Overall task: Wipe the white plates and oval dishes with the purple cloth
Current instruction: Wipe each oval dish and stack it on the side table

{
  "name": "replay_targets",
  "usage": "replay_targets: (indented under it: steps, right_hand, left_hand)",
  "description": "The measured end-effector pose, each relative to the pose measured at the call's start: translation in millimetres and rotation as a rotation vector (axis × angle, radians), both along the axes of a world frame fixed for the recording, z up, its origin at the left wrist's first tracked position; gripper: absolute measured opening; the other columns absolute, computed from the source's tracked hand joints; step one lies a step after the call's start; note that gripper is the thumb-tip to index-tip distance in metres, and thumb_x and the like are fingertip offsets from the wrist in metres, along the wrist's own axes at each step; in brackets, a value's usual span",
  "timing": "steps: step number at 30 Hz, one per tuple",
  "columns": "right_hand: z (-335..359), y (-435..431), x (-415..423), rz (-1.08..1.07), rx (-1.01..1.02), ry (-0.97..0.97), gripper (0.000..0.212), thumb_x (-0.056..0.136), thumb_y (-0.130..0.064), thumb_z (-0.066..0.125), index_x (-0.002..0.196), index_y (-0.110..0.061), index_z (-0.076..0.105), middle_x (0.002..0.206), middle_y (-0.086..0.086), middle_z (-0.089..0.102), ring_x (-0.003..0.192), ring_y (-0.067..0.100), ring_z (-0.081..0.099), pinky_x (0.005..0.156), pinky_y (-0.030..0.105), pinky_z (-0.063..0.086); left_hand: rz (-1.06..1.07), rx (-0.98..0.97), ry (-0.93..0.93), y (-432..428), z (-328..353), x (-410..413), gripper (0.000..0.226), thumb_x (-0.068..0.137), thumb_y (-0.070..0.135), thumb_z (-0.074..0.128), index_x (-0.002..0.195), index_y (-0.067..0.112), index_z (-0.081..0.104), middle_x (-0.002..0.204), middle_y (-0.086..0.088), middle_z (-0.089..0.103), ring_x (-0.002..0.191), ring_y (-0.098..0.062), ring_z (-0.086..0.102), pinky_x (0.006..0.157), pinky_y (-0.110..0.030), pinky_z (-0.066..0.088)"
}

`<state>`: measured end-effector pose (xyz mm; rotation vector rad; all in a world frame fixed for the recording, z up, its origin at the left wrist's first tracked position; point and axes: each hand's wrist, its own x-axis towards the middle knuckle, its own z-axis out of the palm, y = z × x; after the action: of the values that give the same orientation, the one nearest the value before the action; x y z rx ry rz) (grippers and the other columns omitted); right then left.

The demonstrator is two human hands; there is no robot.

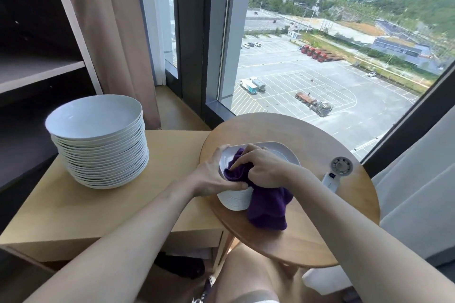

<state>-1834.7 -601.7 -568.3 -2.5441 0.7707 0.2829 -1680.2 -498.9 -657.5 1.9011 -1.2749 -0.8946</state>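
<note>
Your left hand [216,174] grips the top oval dish [283,152] by its left end. Its fingers [220,151] curl over the far rim and the thumb lies along the near edge. Your right hand [261,167] has its fingers [240,160] bent down and bunched into the purple cloth [268,206], pressing it into the dish's hollow. The rest of the cloth spills over the near rim onto the round table [320,229]. The dish sits on top of a short stack of oval dishes [234,200] on that table. A tall stack of white plates [98,145] stands well to your left on the paler table [73,211]. Near your right forearm lies a small white hand fan [337,172]; the dark mark on its handle is too small to read.
</note>
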Motion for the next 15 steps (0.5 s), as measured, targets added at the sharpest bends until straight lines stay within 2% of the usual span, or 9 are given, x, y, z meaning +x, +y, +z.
replay_targets:
  steps: [4, 6, 10, 15]
  right_hand:
    - [-1.7, -9.2, -21.1, -0.058, -0.045, -0.043, 0.052, 0.081, -0.01, 0.048, 0.116, -0.039, 0.073, 0.115, -0.015, 0.05, 0.117, 0.018, 0.045, 0.098, 0.035, 0.041]
    - [-3.3, -16.8, -32.4, -0.133, -0.088, -0.065, 0.049, 0.076, -0.011, 0.048, 0.108, -0.038, 0.074, 0.109, -0.017, 0.051, 0.112, 0.017, 0.048, 0.092, 0.035, 0.045]
    - [-9.1, -34.8, -46.5, -0.32, -0.236, -0.085, 0.035, 0.072, -0.014, 0.047, 0.091, -0.033, 0.069, 0.104, -0.015, 0.054, 0.111, 0.024, 0.05, 0.09, 0.038, 0.043]
    - [-18.0, -47.4, -37.2, -0.416, -0.374, -0.082, 0.024, 0.078, -0.018, 0.048, 0.09, -0.032, 0.063, 0.109, -0.009, 0.055, 0.109, 0.025, 0.046, 0.096, 0.043, 0.041]
  left_hand:
    - [-0.025, 0.05, -0.101, 0.2, 8.7, 1.4, 0.128, 0.039, 0.093, 0.078, 0.142, 0.062, 0.009, 0.14, 0.015, 0.043, 0.123, -0.012, 0.049, 0.099, -0.032, 0.047]
    - [-0.032, 0.06, -0.121, -0.8, 10.5, 1.9, 0.127, 0.039, 0.093, 0.077, 0.142, 0.061, 0.01, 0.139, 0.014, 0.041, 0.123, -0.014, 0.048, 0.102, -0.035, 0.048]
    - [-0.046, 0.061, -0.075, -2.8, 8.0, 1.4, 0.12, 0.048, 0.083, 0.084, 0.14, 0.058, 0.01, 0.134, 0.012, 0.04, 0.121, -0.015, 0.046, 0.095, -0.028, 0.043]
    - [-0.035, 0.044, -0.01, -5.7, 4.1, 2.3, 0.119, 0.053, 0.074, 0.088, 0.141, 0.059, 0.009, 0.125, 0.019, 0.041, 0.119, -0.015, 0.047, 0.093, -0.026, 0.041]
